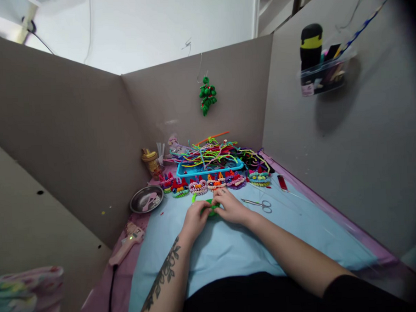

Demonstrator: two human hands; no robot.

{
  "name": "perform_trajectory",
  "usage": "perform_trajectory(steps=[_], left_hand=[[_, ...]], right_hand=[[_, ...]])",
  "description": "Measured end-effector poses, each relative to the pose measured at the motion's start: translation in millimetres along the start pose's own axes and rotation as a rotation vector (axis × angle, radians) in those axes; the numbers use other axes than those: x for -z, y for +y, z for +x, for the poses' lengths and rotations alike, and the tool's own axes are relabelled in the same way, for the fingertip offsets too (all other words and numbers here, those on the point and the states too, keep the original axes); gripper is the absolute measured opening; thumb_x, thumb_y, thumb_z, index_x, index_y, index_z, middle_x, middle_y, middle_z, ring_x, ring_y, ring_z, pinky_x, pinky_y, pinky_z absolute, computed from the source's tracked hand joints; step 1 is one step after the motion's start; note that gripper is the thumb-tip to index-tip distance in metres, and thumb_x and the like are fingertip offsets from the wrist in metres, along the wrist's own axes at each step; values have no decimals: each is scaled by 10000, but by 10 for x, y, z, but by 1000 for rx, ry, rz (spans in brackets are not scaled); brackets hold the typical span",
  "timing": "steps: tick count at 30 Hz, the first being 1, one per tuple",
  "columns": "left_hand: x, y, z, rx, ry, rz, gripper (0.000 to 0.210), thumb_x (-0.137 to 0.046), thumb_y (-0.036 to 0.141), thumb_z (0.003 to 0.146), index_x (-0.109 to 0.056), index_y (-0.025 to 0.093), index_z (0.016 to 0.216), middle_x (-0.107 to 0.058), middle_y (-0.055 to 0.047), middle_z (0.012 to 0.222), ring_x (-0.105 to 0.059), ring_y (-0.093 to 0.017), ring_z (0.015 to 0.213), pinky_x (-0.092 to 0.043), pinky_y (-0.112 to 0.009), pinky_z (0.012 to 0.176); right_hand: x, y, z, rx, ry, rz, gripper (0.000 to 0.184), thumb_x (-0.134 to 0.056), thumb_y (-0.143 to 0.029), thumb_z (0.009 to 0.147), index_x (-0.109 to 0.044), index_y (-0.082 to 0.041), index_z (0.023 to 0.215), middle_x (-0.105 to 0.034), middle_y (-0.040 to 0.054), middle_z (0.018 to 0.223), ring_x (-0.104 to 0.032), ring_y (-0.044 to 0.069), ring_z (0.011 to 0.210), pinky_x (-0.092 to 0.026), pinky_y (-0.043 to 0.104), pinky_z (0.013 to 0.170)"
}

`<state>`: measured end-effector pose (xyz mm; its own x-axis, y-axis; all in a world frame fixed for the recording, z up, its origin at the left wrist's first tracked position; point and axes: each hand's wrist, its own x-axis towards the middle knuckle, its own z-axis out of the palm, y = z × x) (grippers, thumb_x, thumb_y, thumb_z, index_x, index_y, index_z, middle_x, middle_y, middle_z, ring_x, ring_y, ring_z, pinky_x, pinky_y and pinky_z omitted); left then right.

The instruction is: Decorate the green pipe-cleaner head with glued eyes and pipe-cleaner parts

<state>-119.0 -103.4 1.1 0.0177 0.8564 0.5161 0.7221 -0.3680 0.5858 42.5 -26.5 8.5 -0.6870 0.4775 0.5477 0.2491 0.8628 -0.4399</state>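
Note:
A green piece (pixel 213 213), seemingly of bent pipe cleaner, is pinched between the fingers of both hands low over the blue cloth (pixel 229 247). My left hand (pixel 196 217) closes on its left side, and a bright green pipe cleaner end (pixel 193 198) sticks up by those fingers. My right hand (pixel 231 207) grips the right side; my fingers hide much of the piece. Just beyond my hands stands a row of several colourful pipe cleaner animal faces, among them an orange and white one (pixel 216 181) and a pink one (pixel 198 186). Scissors (pixel 258 204) lie right of my right hand.
Behind the row, a blue tray (pixel 212 171) overflows with pipe cleaners (pixel 208 153). On the left are a metal bowl (pixel 138 202), a pink glue gun (pixel 124 249) with its cord, and a yellow-lidded cup (pixel 152 164). Grey panels (pixel 164 98) enclose the table.

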Motion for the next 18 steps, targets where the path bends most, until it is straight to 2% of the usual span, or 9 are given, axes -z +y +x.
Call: perform_trajectory(steps=[10, 18], left_hand=[[14, 40, 7, -21, 6, 20, 110, -547, 160, 790, -638, 188, 845, -670, -40, 823, -580, -168, 780, -442, -287, 729], [21, 44, 11, -47, 3, 32, 97, -550, 158, 796, -638, 187, 824, -673, -39, 810, -580, -166, 772, -445, -292, 732]], right_hand=[[4, -57, -10, -13, -5, -79, 104, -551, -91, 773, -592, -180, 807, -544, 55, 918, -439, 211, 956, -364, 346, 812], [2, -62, 8, -6, 40, -56, 114, -563, -81, 765, -604, -181, 729, -571, 35, 843, -460, 194, 900, -352, 331, 781]])
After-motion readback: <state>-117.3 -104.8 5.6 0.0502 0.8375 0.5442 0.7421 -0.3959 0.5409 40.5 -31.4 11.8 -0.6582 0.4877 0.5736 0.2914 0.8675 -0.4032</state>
